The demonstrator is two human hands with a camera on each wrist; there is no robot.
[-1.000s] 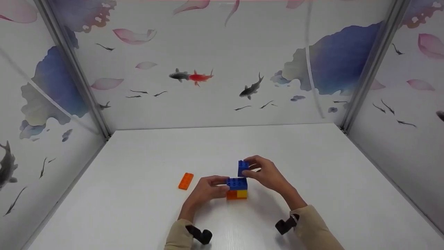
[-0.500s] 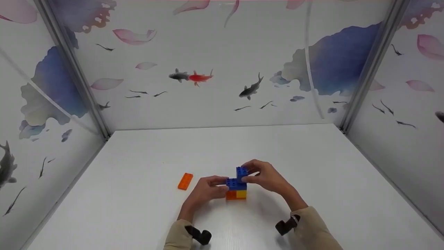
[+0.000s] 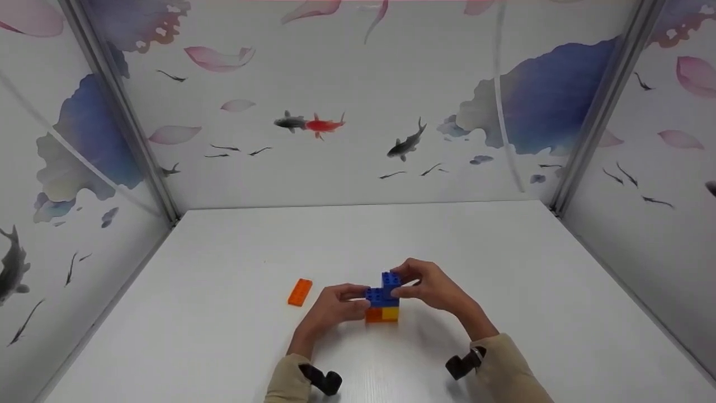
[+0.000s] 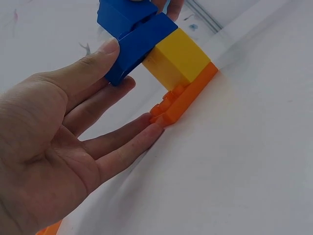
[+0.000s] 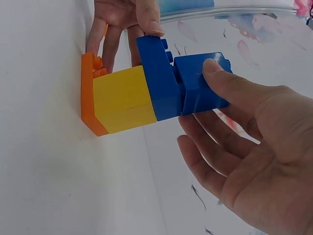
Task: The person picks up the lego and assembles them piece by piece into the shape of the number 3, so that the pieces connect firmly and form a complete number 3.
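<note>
A small stack of toy building bricks stands on the white table. Its base is an orange plate, on which a yellow brick sits at the right end. Across the yellow brick lies a flat blue brick, its left end overhanging. My left hand pinches that end between thumb and fingers, lower fingertips at the orange plate's end. On the right half sits a blue cube-shaped brick, slightly tilted, a narrow gap showing under it. My right hand grips this cube between thumb and fingers.
A loose orange plate with studs lies on the table left of the stack, beyond the left hand. Printed white panels enclose the table at the back and both sides.
My right hand has lowered the blue cube-shaped brick from above the stack onto the right half of the flat blue brick. The left hand has kept its hold in place.
</note>
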